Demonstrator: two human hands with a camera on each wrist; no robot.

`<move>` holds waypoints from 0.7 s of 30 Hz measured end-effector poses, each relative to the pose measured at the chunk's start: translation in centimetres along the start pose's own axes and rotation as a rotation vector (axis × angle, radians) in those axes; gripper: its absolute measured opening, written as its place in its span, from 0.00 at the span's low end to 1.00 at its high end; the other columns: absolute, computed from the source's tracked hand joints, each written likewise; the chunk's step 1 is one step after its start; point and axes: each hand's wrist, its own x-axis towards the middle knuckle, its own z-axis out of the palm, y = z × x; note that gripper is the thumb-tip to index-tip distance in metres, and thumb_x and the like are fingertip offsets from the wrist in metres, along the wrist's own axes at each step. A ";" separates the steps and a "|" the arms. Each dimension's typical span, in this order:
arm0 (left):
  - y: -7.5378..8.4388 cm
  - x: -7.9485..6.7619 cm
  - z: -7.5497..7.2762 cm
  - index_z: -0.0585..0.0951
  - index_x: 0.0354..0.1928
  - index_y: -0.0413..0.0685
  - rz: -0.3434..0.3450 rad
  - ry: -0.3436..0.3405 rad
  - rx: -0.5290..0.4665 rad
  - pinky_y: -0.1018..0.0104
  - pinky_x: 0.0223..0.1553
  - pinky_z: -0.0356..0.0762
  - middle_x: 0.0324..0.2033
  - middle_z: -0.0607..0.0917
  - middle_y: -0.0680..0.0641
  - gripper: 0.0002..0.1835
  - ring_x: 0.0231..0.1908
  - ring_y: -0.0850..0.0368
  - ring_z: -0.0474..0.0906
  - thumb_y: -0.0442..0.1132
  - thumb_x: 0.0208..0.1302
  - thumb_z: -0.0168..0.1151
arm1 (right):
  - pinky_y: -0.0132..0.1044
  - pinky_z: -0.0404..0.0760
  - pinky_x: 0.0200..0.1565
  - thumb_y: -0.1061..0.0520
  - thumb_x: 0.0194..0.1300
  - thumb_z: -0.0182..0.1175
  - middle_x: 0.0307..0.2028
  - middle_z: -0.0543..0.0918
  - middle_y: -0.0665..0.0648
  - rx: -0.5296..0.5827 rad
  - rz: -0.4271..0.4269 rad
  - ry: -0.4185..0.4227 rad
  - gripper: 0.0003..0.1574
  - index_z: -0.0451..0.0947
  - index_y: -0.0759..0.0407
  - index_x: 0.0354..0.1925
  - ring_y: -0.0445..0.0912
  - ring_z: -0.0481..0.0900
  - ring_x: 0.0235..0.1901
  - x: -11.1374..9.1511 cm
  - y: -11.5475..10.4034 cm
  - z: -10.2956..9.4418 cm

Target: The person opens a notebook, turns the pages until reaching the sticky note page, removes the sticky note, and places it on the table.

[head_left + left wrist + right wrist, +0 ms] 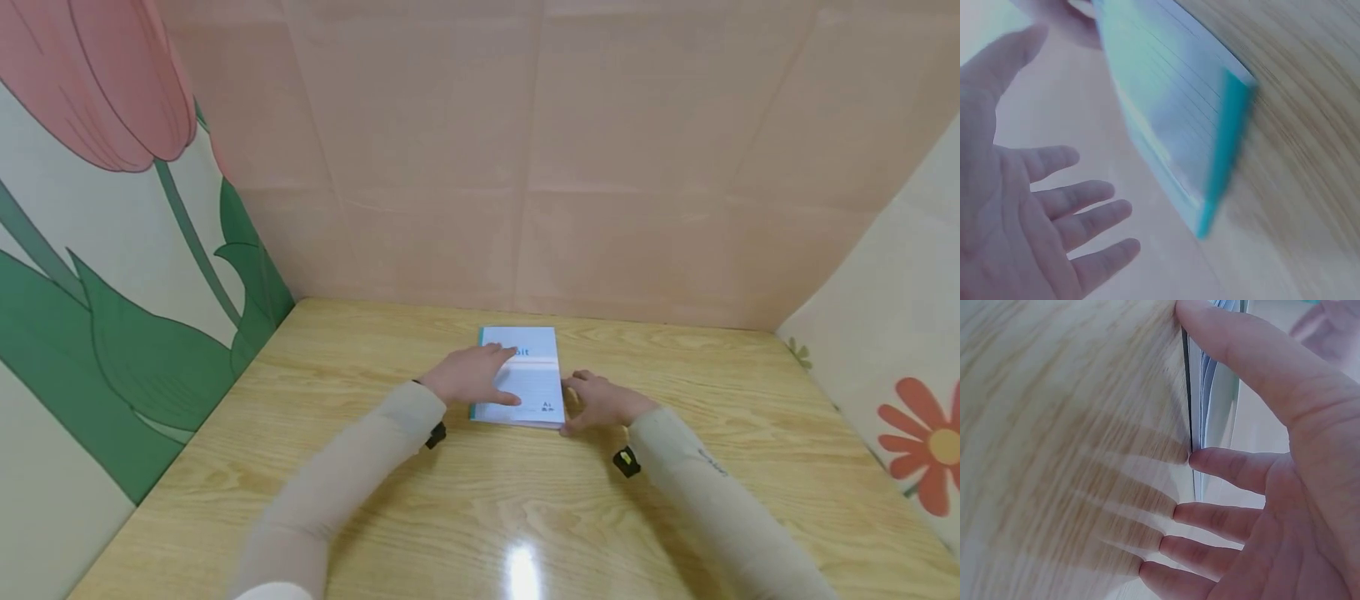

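Observation:
A white notebook (536,382) with a teal spine lies on the wooden table, its printed cover facing up. Over its left half, my left hand (472,377) hovers with fingers spread and thumb apart; the left wrist view shows a gap between palm and notebook (1166,100). My right hand (603,402) is at the right edge, thumb by the near right corner. In the right wrist view, its thumb and index finger (1229,467) touch the page edges, and the other fingertips rest on the tabletop. Part of the cover's print is hidden under my left hand.
The wood-grain table (450,517) reaches back to a plain pinkish backdrop (525,167). A tulip-patterned panel (112,317) stands on the left, a flower-patterned one (915,333) on the right.

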 end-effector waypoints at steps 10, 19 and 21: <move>4.5 0.7 0.0 0.56 0.75 0.62 0.141 0.001 0.043 0.52 0.64 0.67 0.73 0.60 0.48 0.43 0.71 0.51 0.59 0.68 0.62 0.55 | 0.70 0.61 0.60 0.38 0.52 0.71 0.69 0.54 0.76 -0.029 -0.040 0.011 0.59 0.59 0.65 0.70 0.72 0.56 0.67 0.0 0.4 0.2; 5.7 1.4 1.6 0.62 0.72 0.67 0.180 -0.043 0.128 0.53 0.60 0.72 0.72 0.63 0.48 0.38 0.69 0.50 0.62 0.67 0.61 0.55 | 0.71 0.61 0.59 0.37 0.51 0.72 0.70 0.54 0.74 -0.011 -0.016 0.005 0.59 0.60 0.64 0.69 0.72 0.56 0.67 0.0 0.3 0.0; 5.8 1.5 1.9 0.63 0.71 0.67 0.191 -0.047 0.138 0.52 0.61 0.72 0.71 0.64 0.47 0.36 0.69 0.49 0.63 0.66 0.62 0.55 | 0.71 0.61 0.59 0.37 0.51 0.72 0.70 0.54 0.74 -0.006 -0.014 0.002 0.59 0.59 0.64 0.70 0.72 0.55 0.67 0.0 0.3 0.0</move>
